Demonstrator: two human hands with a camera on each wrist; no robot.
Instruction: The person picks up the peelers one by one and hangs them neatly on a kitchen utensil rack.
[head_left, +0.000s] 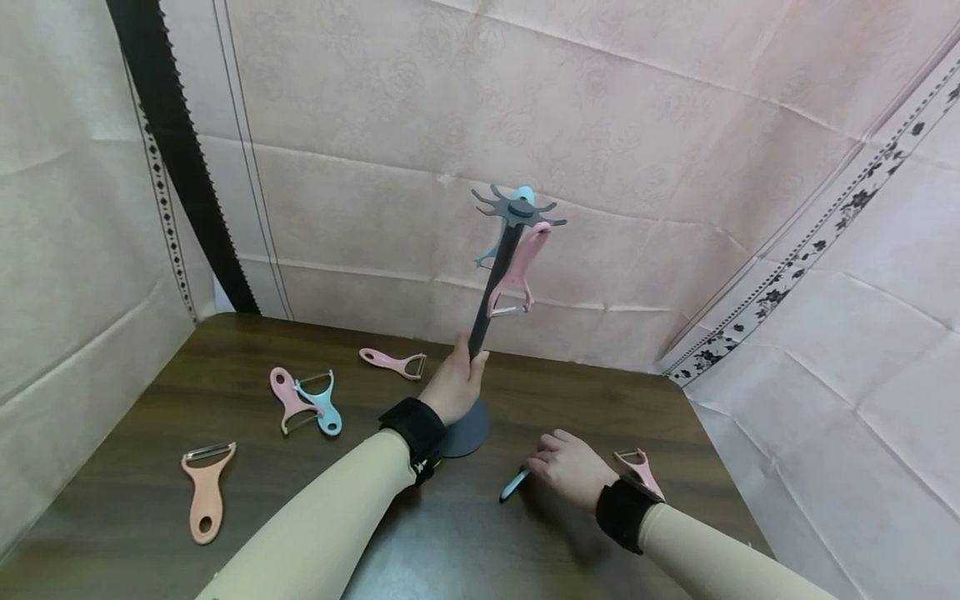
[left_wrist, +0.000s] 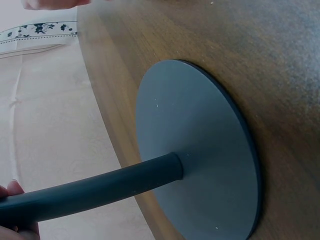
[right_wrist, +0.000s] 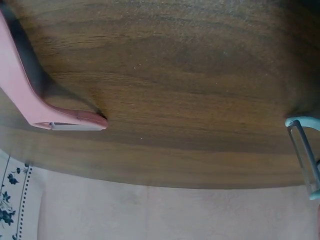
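My left hand (head_left: 453, 387) grips the dark grey pole (left_wrist: 105, 190) of a stand, below its hooked top (head_left: 517, 210). A pink peeler (head_left: 527, 252) hangs on one hook and a light blue peeler (head_left: 523, 195) on another, partly hidden behind the top. The stand's round base (left_wrist: 200, 115) is on the table, seen close in the left wrist view. My right hand (head_left: 573, 471), fingers curled, holds another light blue peeler (head_left: 514, 483) low over the table. Its blade (right_wrist: 304, 155) shows at the right wrist view's edge; the fingers mostly hide the grip.
A pink peeler (head_left: 639, 468) lies beside my right wrist. On the left are an orange peeler (head_left: 206, 496), crossed pink (head_left: 283, 388) and blue peelers (head_left: 328, 417), and another pink peeler (head_left: 382, 359). Cloth walls (head_left: 360, 208) rise behind and beside the wooden table (head_left: 300, 500).
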